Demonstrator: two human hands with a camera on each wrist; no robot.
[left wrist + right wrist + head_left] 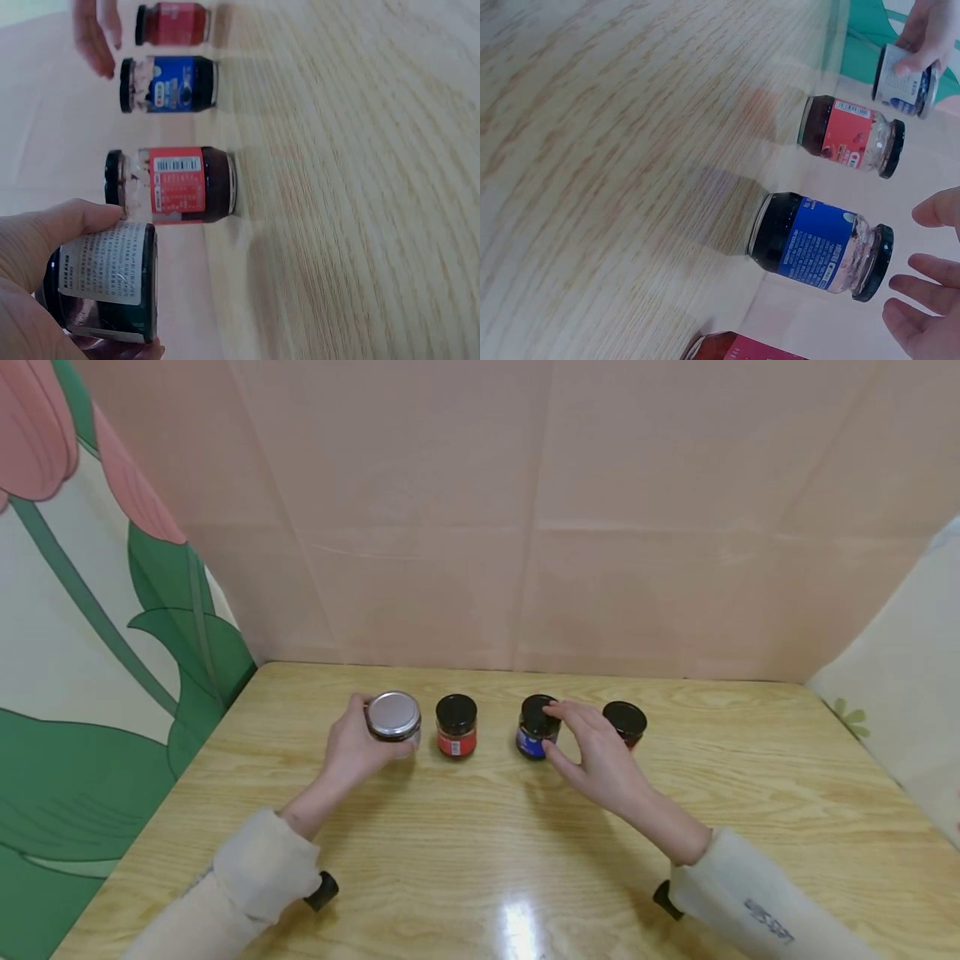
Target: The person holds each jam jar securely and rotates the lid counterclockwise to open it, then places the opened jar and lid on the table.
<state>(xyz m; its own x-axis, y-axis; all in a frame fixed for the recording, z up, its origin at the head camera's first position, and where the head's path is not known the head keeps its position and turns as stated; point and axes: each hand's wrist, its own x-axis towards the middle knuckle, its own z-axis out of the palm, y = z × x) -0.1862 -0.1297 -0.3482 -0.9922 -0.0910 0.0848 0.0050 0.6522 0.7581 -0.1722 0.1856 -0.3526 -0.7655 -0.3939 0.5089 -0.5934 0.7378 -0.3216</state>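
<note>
My left hand [351, 747] grips a glass jar with a silver lid [394, 713], fingers and thumb around its sides. In the left wrist view this jar [105, 277] shows a white printed label and is held above the tabletop. Just right of it stands a red-labelled jar [457, 727] with a black lid. My right hand [600, 758] hovers by the black lid of a blue-labelled jar [536, 728]. The right wrist view shows its fingers [926, 292] spread, a small gap from that lid. Another black-lidded jar [625, 718] is partly hidden behind the right hand.
The standing jars form a row towards the back of the wood-grain table [465, 843]. A pink cloth backdrop [420, 527] hangs behind the table. On the left is a flower-patterned panel [97, 693], and on the right a pale cloth [907, 677].
</note>
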